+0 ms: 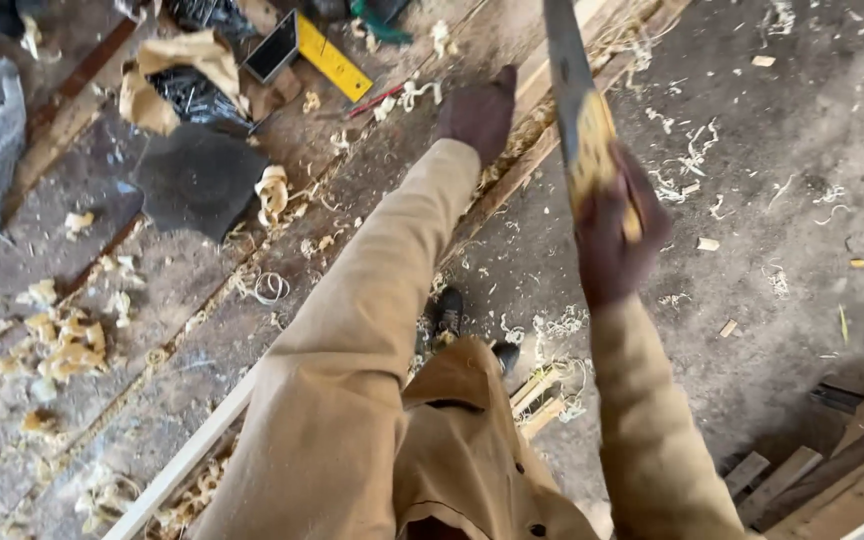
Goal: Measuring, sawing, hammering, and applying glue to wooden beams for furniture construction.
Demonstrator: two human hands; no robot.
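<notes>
My right hand (614,232) grips the yellow handle of a hand saw (570,70), whose grey blade runs up and away to the top edge. My left hand (477,112) presses down on a long pale wooden plank (527,165) that lies diagonally across the workbench. Both arms are in tan sleeves. The saw blade sits just right of my left hand, above the plank's far part.
A yellow-and-black try square (314,48) lies at the top. Torn brown paper with dark nails (187,92) and a dark pad (197,178) sit at the upper left. Wood shavings (67,345) litter the bench. Timber offcuts (832,470) lie at the lower right. A shoe (447,312) shows below.
</notes>
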